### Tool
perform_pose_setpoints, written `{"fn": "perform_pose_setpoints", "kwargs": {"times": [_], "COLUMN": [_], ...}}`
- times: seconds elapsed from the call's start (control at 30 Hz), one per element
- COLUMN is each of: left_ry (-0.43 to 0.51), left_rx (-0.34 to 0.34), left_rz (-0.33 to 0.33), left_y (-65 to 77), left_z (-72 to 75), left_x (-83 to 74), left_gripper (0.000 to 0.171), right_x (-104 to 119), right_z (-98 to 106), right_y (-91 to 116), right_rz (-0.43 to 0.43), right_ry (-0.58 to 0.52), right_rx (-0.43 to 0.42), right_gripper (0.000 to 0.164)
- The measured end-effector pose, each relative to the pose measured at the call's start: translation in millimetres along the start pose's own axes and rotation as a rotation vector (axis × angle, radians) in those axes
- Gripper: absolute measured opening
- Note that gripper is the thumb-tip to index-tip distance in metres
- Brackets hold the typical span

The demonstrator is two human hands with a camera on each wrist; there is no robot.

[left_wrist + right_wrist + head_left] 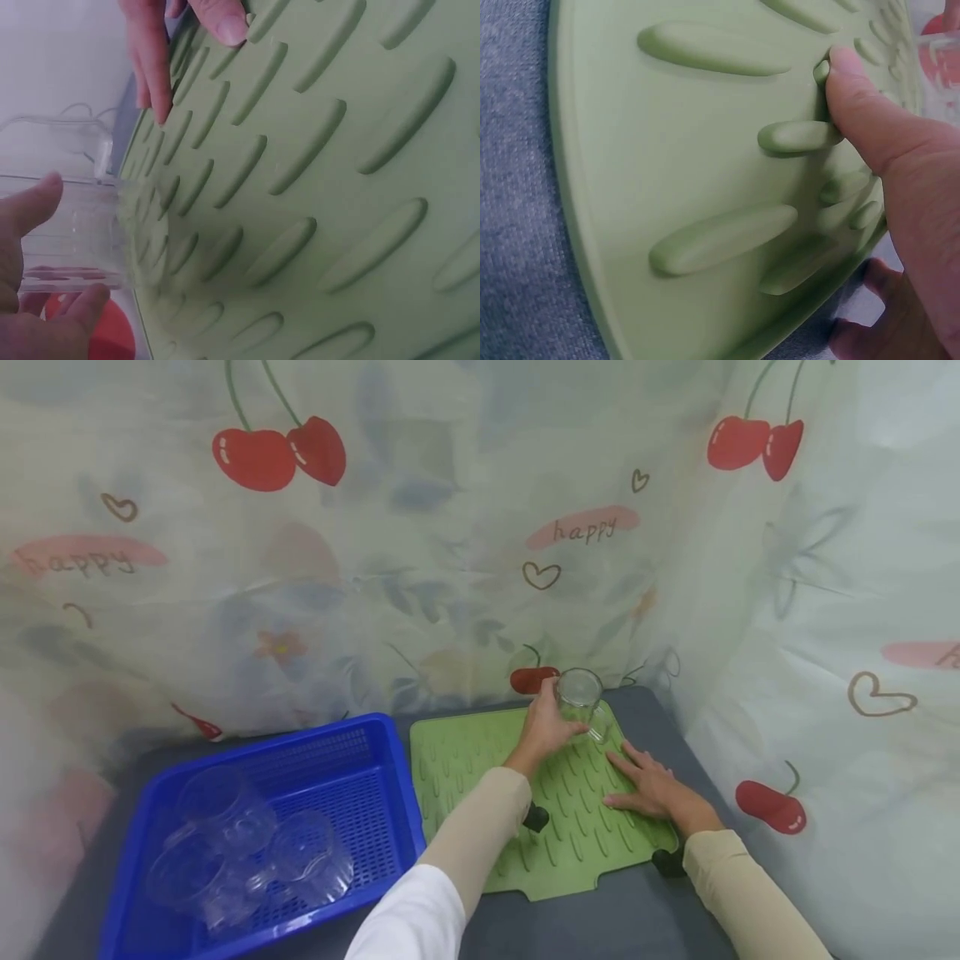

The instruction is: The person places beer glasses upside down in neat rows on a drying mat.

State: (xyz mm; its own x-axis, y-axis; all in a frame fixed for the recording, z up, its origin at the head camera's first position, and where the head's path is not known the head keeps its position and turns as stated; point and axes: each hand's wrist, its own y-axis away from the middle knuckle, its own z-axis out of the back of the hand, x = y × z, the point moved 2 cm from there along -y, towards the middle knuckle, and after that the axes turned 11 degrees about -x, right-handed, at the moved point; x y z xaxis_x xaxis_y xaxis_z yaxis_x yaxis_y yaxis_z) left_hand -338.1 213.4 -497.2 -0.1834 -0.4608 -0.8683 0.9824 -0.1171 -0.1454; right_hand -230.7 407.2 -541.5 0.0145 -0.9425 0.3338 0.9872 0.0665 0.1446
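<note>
My left hand (546,727) grips a clear glass mug (580,689) at the far right corner of a green ridged drying mat (465,756). Its handle points toward the right hand. In the left wrist view, thumb and fingers wrap the glass (79,225) from both sides, and its open end appears to meet the mat. My right hand (651,783) lies on the mat's right edge with its fingers spread. The right wrist view shows that hand's thumb (862,105) on the ridged surface and other fingers over the edge.
A blue plastic basket (405,785) stands left of the mat, with several clear glass mugs (311,856) inside. Mat and basket lie on a dark grey cloth surface (637,910). Cherry-printed sheeting (450,568) rises behind and to the right.
</note>
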Motion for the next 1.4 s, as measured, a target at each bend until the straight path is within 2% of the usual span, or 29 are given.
{"fn": "perform_pose_setpoints", "kwargs": {"times": [0.2, 0.5, 0.73, 0.93, 1.07, 1.27, 1.4], "left_ry": [-0.052, -0.038, -0.071, -0.061, -0.080, -0.125, -0.142], "left_rx": [0.026, 0.056, 0.103, 0.121, 0.125, 0.138, 0.151], "left_rz": [0.011, 0.021, 0.002, -0.004, -0.003, 0.034, 0.007], "left_y": [-2.1, -4.0, -0.6, -0.1, 1.1, 4.3, 6.2], "left_z": [-1.7, -4.4, -5.4, -6.1, -5.9, -4.5, -4.1], "left_x": [2.2, 2.9, 4.2, 6.0, 5.4, 2.1, -4.6], "left_gripper": [0.099, 0.102, 0.095, 0.093, 0.093, 0.096, 0.098], "right_x": [4.9, 9.5, 9.6, 9.8, 10.3, 7.2, 1.5], "right_z": [2.0, 3.0, -0.5, -0.8, -1.2, -0.9, 0.7], "right_y": [-1.8, -1.6, -2.5, -2.9, -1.9, 0.2, 1.6], "right_rz": [0.005, 0.009, 0.011, 0.014, 0.014, 0.007, -0.005], "right_ry": [0.001, 0.010, -0.004, -0.007, -0.015, -0.013, -0.007], "right_rx": [0.005, -0.006, -0.010, -0.013, -0.016, -0.009, -0.008], "right_gripper": [0.093, 0.091, 0.091, 0.092, 0.091, 0.092, 0.092]}}
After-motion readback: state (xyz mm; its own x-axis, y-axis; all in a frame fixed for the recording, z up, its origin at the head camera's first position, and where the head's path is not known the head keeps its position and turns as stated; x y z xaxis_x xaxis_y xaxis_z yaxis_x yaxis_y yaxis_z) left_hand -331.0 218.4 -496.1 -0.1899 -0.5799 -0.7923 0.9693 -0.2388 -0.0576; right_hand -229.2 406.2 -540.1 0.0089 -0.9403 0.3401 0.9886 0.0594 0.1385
